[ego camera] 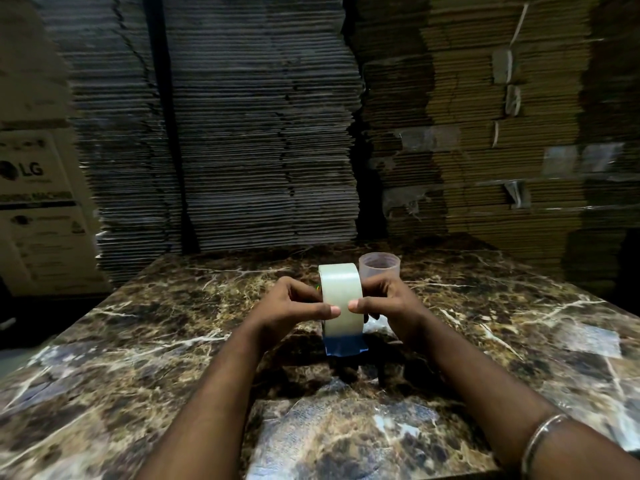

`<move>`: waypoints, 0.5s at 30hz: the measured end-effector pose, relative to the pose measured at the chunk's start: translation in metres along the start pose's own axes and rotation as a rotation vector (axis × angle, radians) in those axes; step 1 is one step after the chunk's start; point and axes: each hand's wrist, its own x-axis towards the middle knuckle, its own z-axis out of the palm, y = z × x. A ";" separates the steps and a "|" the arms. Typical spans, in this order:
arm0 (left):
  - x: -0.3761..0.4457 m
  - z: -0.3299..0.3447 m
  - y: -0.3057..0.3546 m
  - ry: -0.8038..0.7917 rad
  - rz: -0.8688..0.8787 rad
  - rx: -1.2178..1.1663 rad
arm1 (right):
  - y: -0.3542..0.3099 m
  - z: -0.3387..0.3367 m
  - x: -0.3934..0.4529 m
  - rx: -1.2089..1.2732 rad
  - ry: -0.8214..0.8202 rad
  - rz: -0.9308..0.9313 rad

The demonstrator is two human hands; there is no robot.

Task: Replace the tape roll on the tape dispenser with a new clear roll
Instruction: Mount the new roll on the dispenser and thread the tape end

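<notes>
While both hands close around it from either side, the clear tape roll (341, 299) stands on edge at the centre of the frame, just above the blue tape dispenser (345, 346), whose lower part shows beneath it on the marbled desk (138, 358). The left hand (294, 306) pinches the roll's left face with its thumb laid across the outer band, and the right hand (388, 303) mirrors it on the right face, so each grip is closed on the roll; whether the roll is already seated on the dispenser's hub cannot be told, since the hands and the roll hide that part. The roll looks full, stiff and fairly light, a rigid ring that should hold its shape under a firm squeeze. Its smooth outer band is probably slick, and the loose end would stick to fingers, so the flat side faces and the core seem the safer places to hold. The dispenser's cutting edge is not visible and is likely sharp. A translucent plastic cup (380, 266) stands just behind the right hand, near enough to be knocked if that hand swings back. Stacks of flattened cardboard (242, 133) fill the upper frame beyond the desk, well apart from the work. A metal bangle (540, 441) circles the right wrist at the lower right.
</notes>
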 end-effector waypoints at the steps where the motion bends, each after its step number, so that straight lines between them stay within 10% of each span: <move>1: 0.000 0.000 0.000 -0.017 -0.015 0.013 | 0.001 -0.001 0.000 -0.009 -0.009 -0.003; 15: 0.001 -0.001 -0.002 -0.136 -0.039 0.252 | -0.005 -0.013 -0.005 -0.258 -0.190 0.068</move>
